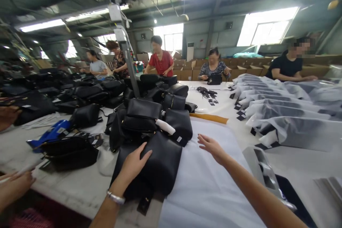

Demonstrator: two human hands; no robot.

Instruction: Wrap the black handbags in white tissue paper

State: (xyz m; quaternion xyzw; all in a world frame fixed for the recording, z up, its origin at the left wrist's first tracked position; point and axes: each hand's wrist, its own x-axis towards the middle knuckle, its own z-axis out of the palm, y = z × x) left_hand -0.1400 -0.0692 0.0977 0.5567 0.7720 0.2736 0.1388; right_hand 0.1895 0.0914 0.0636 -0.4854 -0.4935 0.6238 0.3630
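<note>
Head view: the left hand (pixel 135 162), fingers loosely spread, is resting on a black bag (pixel 167 160) at six o'clock — probably steadying it. The right hand (pixel 213 148), uncurled and empty, is hovering at four o'clock over a white sheet (pixel 203 181), likely cushioning the table (pixel 66 188). Other black bags (pixel 88 91) are lying heaped toward nine.

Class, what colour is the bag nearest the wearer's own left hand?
The bag is black; it shows best in the head view.
</note>
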